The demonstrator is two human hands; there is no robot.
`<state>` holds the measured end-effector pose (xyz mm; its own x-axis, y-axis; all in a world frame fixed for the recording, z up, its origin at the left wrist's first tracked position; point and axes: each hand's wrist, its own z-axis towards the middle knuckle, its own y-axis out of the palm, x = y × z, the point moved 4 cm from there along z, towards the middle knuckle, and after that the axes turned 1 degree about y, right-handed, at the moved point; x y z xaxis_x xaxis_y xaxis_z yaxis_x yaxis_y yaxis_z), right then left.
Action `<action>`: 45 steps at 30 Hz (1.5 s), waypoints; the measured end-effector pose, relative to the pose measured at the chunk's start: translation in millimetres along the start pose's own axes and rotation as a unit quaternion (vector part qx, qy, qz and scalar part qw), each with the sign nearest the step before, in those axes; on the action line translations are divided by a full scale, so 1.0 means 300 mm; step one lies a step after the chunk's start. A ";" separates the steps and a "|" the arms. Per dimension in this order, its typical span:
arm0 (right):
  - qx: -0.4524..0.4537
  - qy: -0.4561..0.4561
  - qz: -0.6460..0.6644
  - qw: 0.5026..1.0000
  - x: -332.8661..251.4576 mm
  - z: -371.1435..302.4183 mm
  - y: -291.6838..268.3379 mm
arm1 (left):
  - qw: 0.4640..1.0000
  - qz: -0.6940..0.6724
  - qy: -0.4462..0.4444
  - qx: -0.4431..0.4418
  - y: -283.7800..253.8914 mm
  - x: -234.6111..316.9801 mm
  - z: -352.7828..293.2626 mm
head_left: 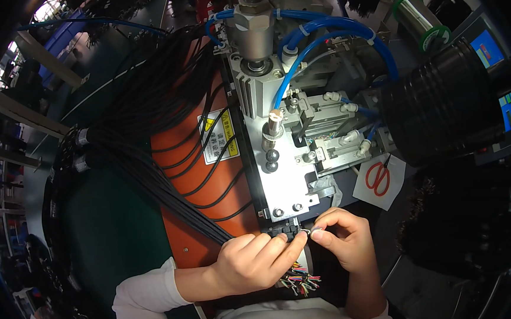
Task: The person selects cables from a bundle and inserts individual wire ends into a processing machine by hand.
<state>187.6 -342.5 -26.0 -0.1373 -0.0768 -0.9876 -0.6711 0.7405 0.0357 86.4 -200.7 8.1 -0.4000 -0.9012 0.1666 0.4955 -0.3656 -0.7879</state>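
Note:
My left hand is closed in front of the machine, its fingers curled over the end of a bundle of black cables. Stripped, multicoloured wire ends fan out beneath it. Its index finger reaches toward my right hand, which pinches a small, pale wire end between thumb and forefinger. The fingertips of both hands nearly meet just below a black clamp-like fixture at the machine's near end. What lies inside my left palm is hidden.
Above the hands stands a metal pneumatic press with blue air hoses. Red-handled scissors lie on white paper at right. A large black cylinder, a wire spool and screens are beyond. More black cables drape over an orange-red panel.

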 end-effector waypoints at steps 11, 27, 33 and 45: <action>0.081 -0.165 -0.397 0.899 -0.024 0.025 0.073 | 0.989 0.072 -0.050 -0.121 0.035 0.011 -0.006; 0.123 -0.073 -0.106 0.984 0.149 0.048 0.047 | 0.995 0.039 -0.065 -0.062 0.033 -0.026 0.008; 0.125 0.005 -0.065 0.990 0.142 0.042 0.044 | 0.982 0.073 -0.094 -0.149 -0.005 -0.009 -0.020; -0.121 -0.358 -0.185 0.907 -0.017 0.007 0.102 | 0.986 -0.028 -0.117 -0.117 -0.010 -0.039 -0.010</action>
<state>169.4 -318.0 -20.2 0.5794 0.2272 -0.7827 -0.7275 0.5772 -0.3709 87.4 -188.4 6.7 -0.2187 -0.9204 0.3240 0.2757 -0.3768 -0.8843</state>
